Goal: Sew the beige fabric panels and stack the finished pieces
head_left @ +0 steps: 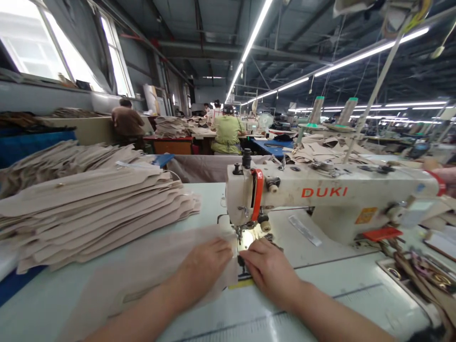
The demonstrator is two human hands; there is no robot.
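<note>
A beige fabric panel (156, 256) lies on the pale table, its right edge beside the needle area of a white sewing machine (285, 190) marked DUKI. My left hand (206, 261) rests on this panel near the right edge, fingers curled together on the cloth. Just right of the lit needle area (245, 237), my right hand (267, 266) has thumb and fingers pinched close to the plate; what they hold, if anything, is hidden. The panel looks smeared by motion.
Left of the machine rises a tall stack of beige fabric pieces (96, 209). A small white strip (304, 230) lies under the machine arm. At right, a tray (402, 285) holds straps and metal rings. Ruler markings (249, 327) run along the table front. People work farther back.
</note>
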